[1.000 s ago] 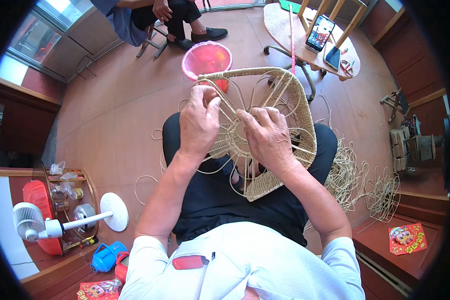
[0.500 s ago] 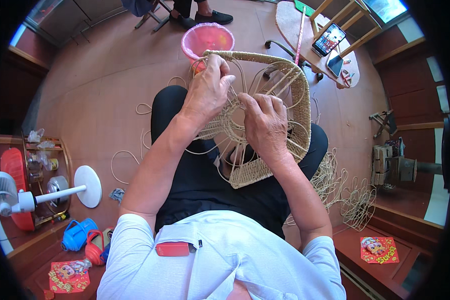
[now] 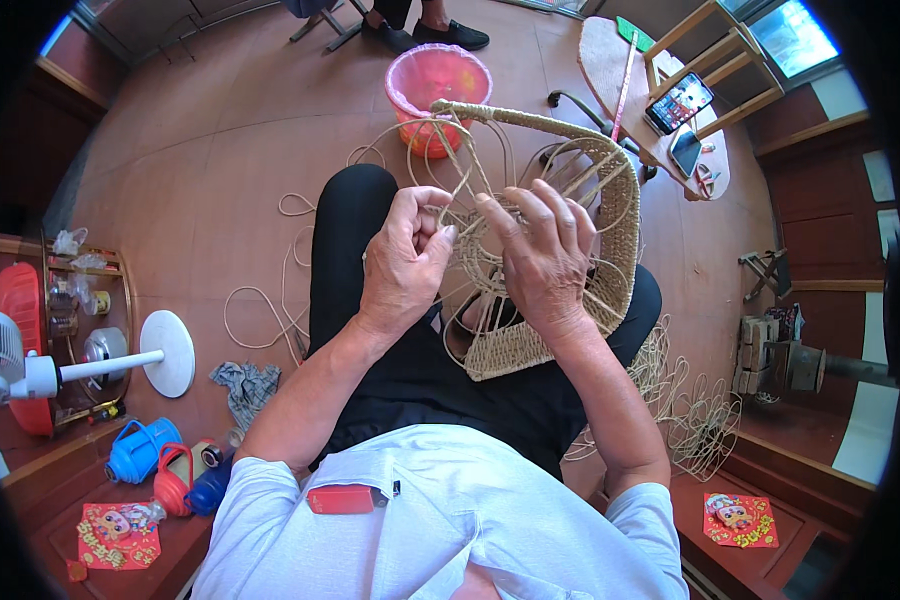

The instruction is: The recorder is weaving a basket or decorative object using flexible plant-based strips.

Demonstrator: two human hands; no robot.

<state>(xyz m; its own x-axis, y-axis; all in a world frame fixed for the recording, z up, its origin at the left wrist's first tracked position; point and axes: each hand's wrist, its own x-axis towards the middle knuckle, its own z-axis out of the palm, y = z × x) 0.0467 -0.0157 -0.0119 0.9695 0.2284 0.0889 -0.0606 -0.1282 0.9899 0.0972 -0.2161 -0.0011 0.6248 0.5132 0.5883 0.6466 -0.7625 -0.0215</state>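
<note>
A half-woven basket point(image 3: 625, 215) of beige twisted cord rests across my lap, with a braided rim and side on the right and loose loops on the left. My left hand point(image 3: 405, 262) is closed in a pinch on a cord strand point(image 3: 462, 180) in front of the basket's far left corner. Close beside it, my right hand point(image 3: 547, 258) bends over the weaving, its index fingertip at another strand of the same cord. Its thumb is mostly hidden, but the fingers look closed on that strand. Crossed strands run from the far rim down to both hands.
A pink-lined bin point(image 3: 438, 85) stands beyond the basket. Loose cord point(image 3: 705, 415) lies coiled on the floor at right. A low table point(image 3: 610, 75) holds phones and scissors. At left are a white fan point(image 3: 55, 375) and a blue jug point(image 3: 142, 450). Another person's shoes point(image 3: 450, 35) show far ahead.
My left hand has come from the basket's far left corner back toward me, leaving crossed strands in view. My right hand has shifted slightly right with its fingers more raised. The whole view has shifted a little.
</note>
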